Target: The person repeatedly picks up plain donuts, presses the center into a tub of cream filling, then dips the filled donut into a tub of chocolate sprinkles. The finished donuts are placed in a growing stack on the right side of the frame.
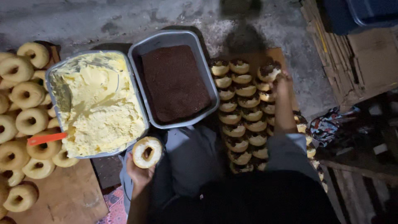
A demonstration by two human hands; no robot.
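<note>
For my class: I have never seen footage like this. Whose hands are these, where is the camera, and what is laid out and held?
There is one picture, taken by a camera worn on a person's head, looking down at their own two bare hands.

The left hand holds a plain ring doughnut. The right hand reaches out with a chocolate-topped doughnut at the far end of the rows of finished doughnuts.

In front sit two metal trays: one with pale yellow cream and an orange-handled spatula, one with dark chocolate sprinkles. A pile of plain doughnuts lies at the left.
</note>
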